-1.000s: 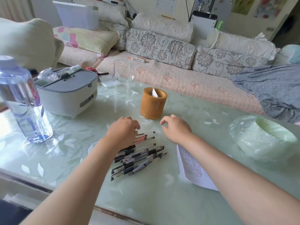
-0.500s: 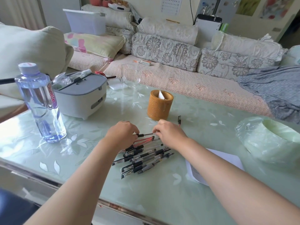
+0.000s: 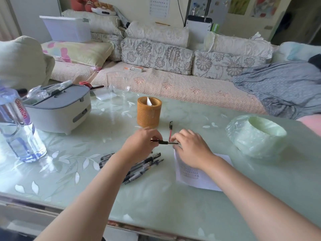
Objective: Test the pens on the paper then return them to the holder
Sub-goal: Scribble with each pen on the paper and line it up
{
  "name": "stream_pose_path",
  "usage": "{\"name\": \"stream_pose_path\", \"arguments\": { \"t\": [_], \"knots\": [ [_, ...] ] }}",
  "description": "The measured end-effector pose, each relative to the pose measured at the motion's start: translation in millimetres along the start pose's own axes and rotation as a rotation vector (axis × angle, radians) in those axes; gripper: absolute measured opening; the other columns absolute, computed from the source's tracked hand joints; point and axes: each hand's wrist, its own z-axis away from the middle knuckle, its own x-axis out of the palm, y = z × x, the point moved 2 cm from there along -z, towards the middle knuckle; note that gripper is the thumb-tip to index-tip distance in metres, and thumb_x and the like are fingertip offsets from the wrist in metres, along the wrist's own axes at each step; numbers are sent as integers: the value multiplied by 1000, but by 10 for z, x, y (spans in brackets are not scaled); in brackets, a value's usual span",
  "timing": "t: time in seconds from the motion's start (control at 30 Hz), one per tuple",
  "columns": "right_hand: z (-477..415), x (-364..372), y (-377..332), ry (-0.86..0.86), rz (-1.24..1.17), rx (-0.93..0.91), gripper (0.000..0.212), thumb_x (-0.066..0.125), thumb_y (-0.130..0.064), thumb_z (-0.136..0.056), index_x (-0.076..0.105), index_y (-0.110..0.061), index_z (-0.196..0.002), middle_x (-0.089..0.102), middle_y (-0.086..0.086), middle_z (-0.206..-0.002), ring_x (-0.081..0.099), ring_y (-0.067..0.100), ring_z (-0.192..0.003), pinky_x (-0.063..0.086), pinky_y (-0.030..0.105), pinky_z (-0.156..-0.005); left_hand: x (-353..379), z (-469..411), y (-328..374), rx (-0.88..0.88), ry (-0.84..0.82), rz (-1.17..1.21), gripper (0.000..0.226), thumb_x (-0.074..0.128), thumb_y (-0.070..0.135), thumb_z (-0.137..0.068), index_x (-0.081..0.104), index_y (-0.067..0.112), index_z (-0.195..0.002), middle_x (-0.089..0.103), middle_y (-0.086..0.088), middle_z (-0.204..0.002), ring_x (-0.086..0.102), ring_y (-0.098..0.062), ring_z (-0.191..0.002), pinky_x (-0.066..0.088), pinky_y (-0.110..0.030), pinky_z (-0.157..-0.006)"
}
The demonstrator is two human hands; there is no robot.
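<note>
A black pen (image 3: 164, 142) is held level above the table between both hands. My left hand (image 3: 141, 145) pinches its left end and my right hand (image 3: 190, 147) grips its right end. Several black pens (image 3: 142, 166) lie in a loose pile under my left forearm. A red pen (image 3: 170, 130) lies alone just beyond my right hand. The round orange-brown holder (image 3: 149, 113) stands upright behind the hands with a white scrap inside. A printed sheet of paper (image 3: 194, 176) lies under my right wrist.
A water bottle (image 3: 19, 129) stands at the left, a grey lidded box (image 3: 59, 108) behind it. A pale green roll of bags (image 3: 257, 134) sits at the right. A clear glass (image 3: 118, 89) stands near the table's far edge, by the sofa.
Both hands have lifted one black pen out of the pile and hold it between them. The red pen now lies apart near the holder. The camera has tilted up slightly.
</note>
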Motion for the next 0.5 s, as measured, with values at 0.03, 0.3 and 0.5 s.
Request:
{"name": "stream_pose_path", "arguments": {
  "t": [0.03, 0.3, 0.5],
  "knots": [
    [59, -14, 28, 3, -30, -2, 23, 50, -30, -97, 59, -26, -119, 55, -2, -112, 48, 22, -112, 37, 36, -95, 53, -8, 78, 28, 1, 29, 17, 63, 19, -89, 66, 31, -101, 60, 11, -99, 51, -9, -89, 46, -28, -73],
    [452, -38, 243, -43, -296, 99, 17, 53, -25, -99, 65, -20, -110, 52, -1, -100, 59, 23, -90, 46, 40, -79, 356, -50, 466, 155, -50, 114, 19, 73, 25, -80, 64, 36, -93, 58, 17, -89, 55, 2, -78, 46, -21, -70],
    [593, 11, 426, -12, -349, 127, 11, 62, -17, -92, 59, -22, -101, 52, -13, -97, 48, -3, -76, 35, 23, -70, 470, -48, 504, 4, -209, 83, 10, 58, 35, -90, 68, 36, -91, 68, 17, -83, 57, -4, -73, 44, -24, -66]
  ]
}}
